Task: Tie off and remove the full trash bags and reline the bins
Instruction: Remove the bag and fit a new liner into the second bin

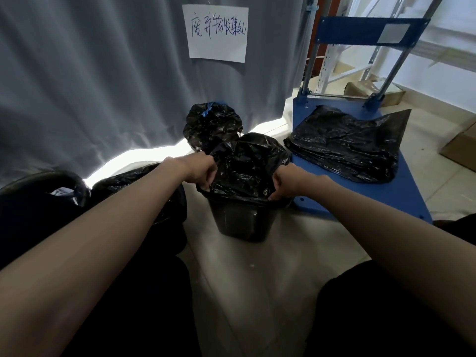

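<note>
Item: my left hand (pixel 199 168) and right hand (pixel 288 182), fingers curled, pinching black liner (pixel 247 163) at bin (pixel 242 222) rim.

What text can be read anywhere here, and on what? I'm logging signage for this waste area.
"废弃物收集处": handwritten on the white paper sheet stuck to the grey curtain; the last character is loosely written, so that reading is less sure.
Grey plate on the blue cart's handle panel: no readable text.
Black bin and black bags: no print visible.
</note>
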